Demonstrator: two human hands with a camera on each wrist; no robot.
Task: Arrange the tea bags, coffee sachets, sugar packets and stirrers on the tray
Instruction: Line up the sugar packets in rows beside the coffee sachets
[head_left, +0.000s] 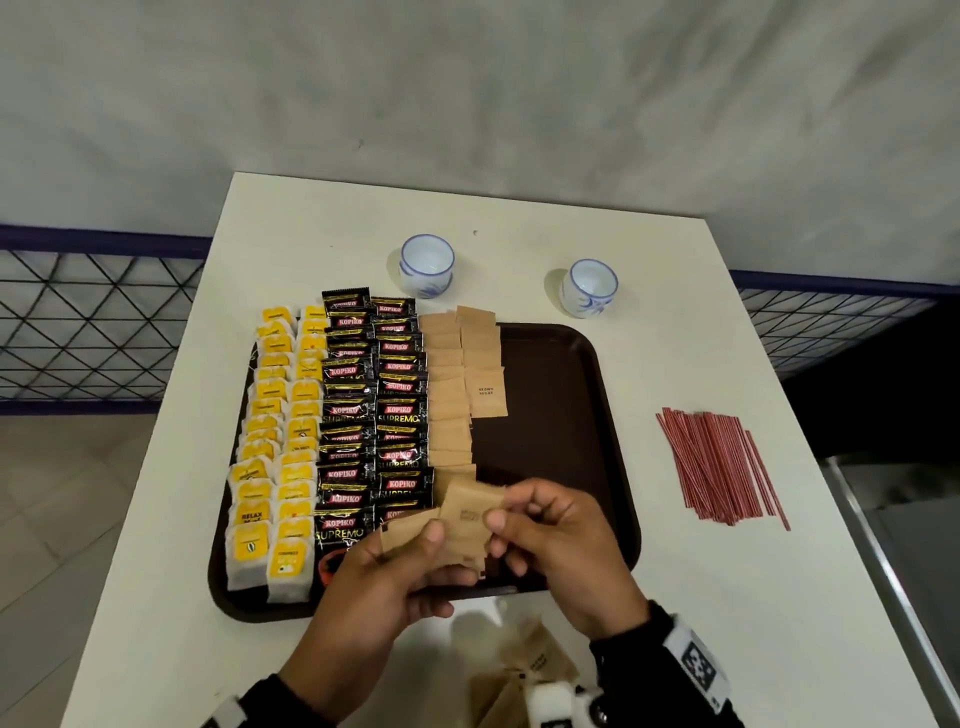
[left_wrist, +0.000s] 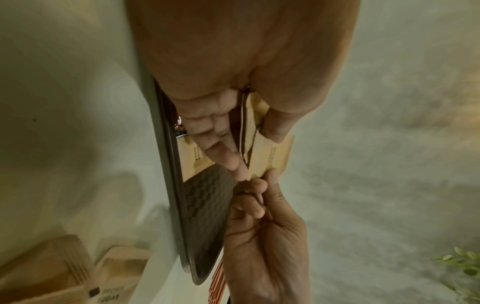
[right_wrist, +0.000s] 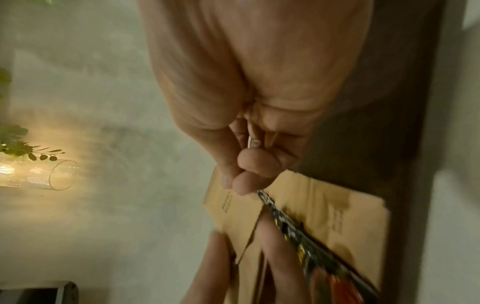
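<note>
A dark brown tray (head_left: 561, 395) lies on the white table (head_left: 675, 597). On its left half stand two columns of yellow tea bags (head_left: 280, 441), two columns of black Kopiko coffee sachets (head_left: 376, 410) and brown sugar packets (head_left: 457, 384) in rows. My left hand (head_left: 410, 561) grips a small stack of brown sugar packets (head_left: 457, 540) above the tray's near edge. My right hand (head_left: 545, 525) pinches the top sugar packet (head_left: 470, 506) of that stack, also seen as the pinched packet (left_wrist: 270, 158). Red stirrers (head_left: 719, 465) lie loose on the table, right of the tray.
Two white-and-blue cups (head_left: 427, 264) (head_left: 589, 287) stand behind the tray. More loose sugar packets (head_left: 524, 670) lie on the table at the near edge, by my wrists. The tray's right half (head_left: 571, 431) is bare. A wire fence (head_left: 93, 332) runs beside the table.
</note>
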